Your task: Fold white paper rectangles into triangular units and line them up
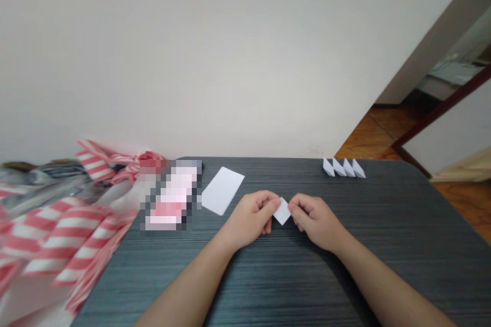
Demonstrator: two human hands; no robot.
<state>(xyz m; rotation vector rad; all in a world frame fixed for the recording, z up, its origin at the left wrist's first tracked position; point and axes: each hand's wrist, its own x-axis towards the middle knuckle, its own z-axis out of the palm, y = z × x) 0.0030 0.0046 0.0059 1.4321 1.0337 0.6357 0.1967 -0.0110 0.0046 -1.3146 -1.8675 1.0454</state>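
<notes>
From where I'm standing, the surface (245,286) is a dark grey top with a fine streaked grain and a rounded far right corner. Near its far edge, toward the right, 4 small folded white paper pieces (343,168) sit in a tight row, all leaning the same way. Left of centre lies 1 plain white paper sheet (222,190), set at a slant, just beside a blurred object (171,196) too pixelated to make out. Bunched red-and-white striped material (65,235) crowds the left edge, well apart from that row.

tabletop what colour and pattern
The tabletop is dark grey with fine black streaks, clearest in the head view.
</notes>
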